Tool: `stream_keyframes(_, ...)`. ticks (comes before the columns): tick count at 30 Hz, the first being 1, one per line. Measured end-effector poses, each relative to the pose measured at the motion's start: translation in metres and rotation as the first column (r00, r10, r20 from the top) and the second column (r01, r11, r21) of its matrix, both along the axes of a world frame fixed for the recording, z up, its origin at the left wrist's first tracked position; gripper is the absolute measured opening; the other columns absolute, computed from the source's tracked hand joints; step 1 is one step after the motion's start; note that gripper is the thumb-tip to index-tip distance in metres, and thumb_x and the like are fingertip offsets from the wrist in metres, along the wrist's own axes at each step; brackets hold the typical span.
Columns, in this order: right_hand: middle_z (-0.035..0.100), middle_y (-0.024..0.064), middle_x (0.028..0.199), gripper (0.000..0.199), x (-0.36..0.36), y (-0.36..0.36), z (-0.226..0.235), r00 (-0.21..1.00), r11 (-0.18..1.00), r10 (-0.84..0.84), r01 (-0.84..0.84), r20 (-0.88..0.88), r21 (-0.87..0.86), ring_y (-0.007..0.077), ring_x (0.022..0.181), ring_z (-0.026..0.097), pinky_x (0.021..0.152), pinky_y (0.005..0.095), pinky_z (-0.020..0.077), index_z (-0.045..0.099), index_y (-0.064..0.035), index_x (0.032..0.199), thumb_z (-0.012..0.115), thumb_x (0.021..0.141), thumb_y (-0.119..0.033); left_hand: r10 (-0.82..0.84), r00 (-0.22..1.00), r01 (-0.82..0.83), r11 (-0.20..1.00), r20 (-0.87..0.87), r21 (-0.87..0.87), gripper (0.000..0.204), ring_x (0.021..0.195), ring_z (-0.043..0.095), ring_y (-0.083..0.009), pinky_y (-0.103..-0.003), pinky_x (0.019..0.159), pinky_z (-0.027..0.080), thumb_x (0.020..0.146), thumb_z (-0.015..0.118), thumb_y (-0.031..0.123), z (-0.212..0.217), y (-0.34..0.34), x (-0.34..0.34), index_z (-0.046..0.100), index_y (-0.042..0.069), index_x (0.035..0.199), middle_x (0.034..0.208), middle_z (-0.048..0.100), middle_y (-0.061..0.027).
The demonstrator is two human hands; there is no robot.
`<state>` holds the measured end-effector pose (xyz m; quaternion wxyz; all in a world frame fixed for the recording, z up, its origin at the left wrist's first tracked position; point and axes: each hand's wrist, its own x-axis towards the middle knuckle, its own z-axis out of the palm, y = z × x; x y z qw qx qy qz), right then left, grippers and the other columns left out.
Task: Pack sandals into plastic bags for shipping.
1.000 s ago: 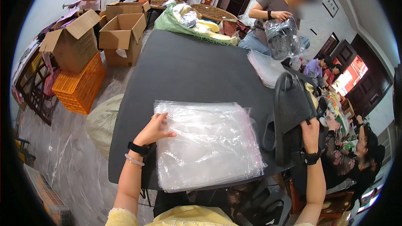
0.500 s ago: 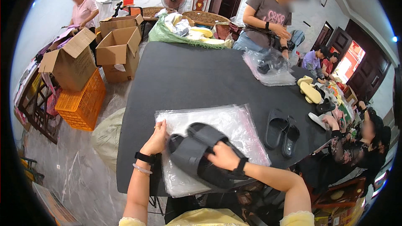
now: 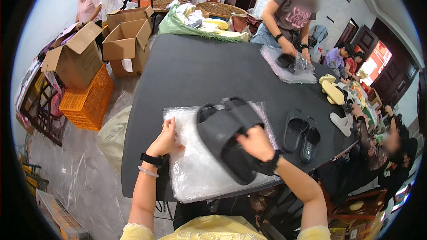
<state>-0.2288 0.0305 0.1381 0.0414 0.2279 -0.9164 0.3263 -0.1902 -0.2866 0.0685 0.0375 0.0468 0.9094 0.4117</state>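
A pair of black slide slippers [image 3: 222,129], one overlapping the other, is held in my right hand [image 3: 257,144]. My right fingers close round them near the foot openings. The pair hangs over a stack of clear plastic bags [image 3: 191,182] on the dark table in front of me and hides part of it. At the stack's left edge lies my left hand [image 3: 163,140], fingers stretched forward and thumb apart over the plastic. Another pair of black slippers [image 3: 302,134] lies on the table to the right of the stack.
Across the dark table [image 3: 195,71], a person handles black slippers over plastic bags [image 3: 291,73]. Yellow slippers [image 3: 332,91] and a white pair [image 3: 341,123] lie at the right edge, near a seated person. Cardboard boxes [image 3: 126,44] and an orange crate [image 3: 86,102] stand left.
My right hand has moved the slippers up and rightward, uncovering more of the bags. My left thumb now shows spread over the plastic. The person opposite has lowered both hands to their bags.
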Motion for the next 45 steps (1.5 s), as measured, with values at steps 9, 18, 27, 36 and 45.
stream_keyframes(9, 0.06, 0.0315, 0.098, 0.041, -0.027, 0.002, -0.033, 0.952, 0.954, -0.257, 0.222, 0.168, 0.203, 0.044, 0.095, 0.058, 0.083, 0.0453, 0.0466, 0.063, 0.0068, 0.091, 0.06, 0.076, -0.031, -0.005, 1.0, 0.006, 0.998, 0.02, -0.065, 0.11, 0.134, 0.021, -0.0443, -0.038, 0.11, 0.026, 0.059, 0.081, 0.01, -0.003, 0.0, 0.008, 0.01, -0.01, 0.14, 0.141, 0.02, -0.0319)
stream_keyframes(18, 0.059, 0.0313, 0.084, 0.041, -0.019, 0.06, 0.004, 0.879, 0.863, -0.466, 0.427, 0.1, 0.269, 0.0428, 0.081, 0.06, 0.073, 0.0453, 0.046, 0.062, 0.0103, 0.085, 0.065, 0.078, -0.03, -0.009, 1.0, 0.009, 1.0, 0.008, 0.018, 0.107, 0.101, 0.051, -0.0301, -0.03, 0.09, 0.046, 0.058, 0.079, 0.003, 0.012, 0.001, 0.008, 0.011, -0.011, 0.14, 0.132, 0.03, -0.0247)
stream_keyframes(27, 0.051, 0.034, 0.112, 0.047, 0.035, 0.002, -0.039, 0.995, 0.93, -0.026, -0.013, 0.101, 0.367, 0.0461, 0.102, 0.053, 0.086, 0.0477, 0.0463, 0.06, 0.0121, 0.096, 0.059, 0.082, -0.033, -0.013, 1.0, 0.014, 1.0, 0.015, -0.025, 0.097, 0.102, 0.053, -0.0299, -0.033, 0.09, 0.046, 0.064, 0.081, 0.011, 0.033, 0.01, 0.011, 0.023, -0.001, 0.141, 0.132, 0.033, -0.0261)
stream_keyframes(36, 0.048, 0.0352, 0.117, 0.051, 0.035, 0.004, -0.04, 0.989, 0.938, -0.004, -0.049, 0.151, 0.342, 0.0459, 0.106, 0.05, 0.088, 0.0478, 0.0454, 0.059, 0.0133, 0.099, 0.056, 0.083, -0.035, -0.194, 0.895, 0.061, 0.946, -0.402, -0.319, 0.056, 0.114, 0.051, -0.035, -0.04, 0.095, 0.043, 0.076, 0.073, 0.025, 0.099, 0.031, 0.094, 0.052, 0.004, 0.124, 0.132, 0.046, -0.0178)
stream_keyframes(45, 0.052, 0.0345, 0.112, 0.051, 0.029, 0.005, -0.039, 0.987, 0.959, 0.02, -0.064, 0.159, 0.275, 0.0464, 0.099, 0.054, 0.085, 0.0474, 0.0464, 0.06, 0.013, 0.096, 0.058, 0.083, -0.036, -0.267, 0.943, 0.154, 0.88, -0.2, -0.45, 0.048, 0.114, 0.052, -0.0254, -0.038, 0.094, 0.042, 0.079, 0.067, 0.026, 0.025, 0.076, 0.2, 0.054, 0.005, 0.12, 0.124, 0.053, -0.0098)
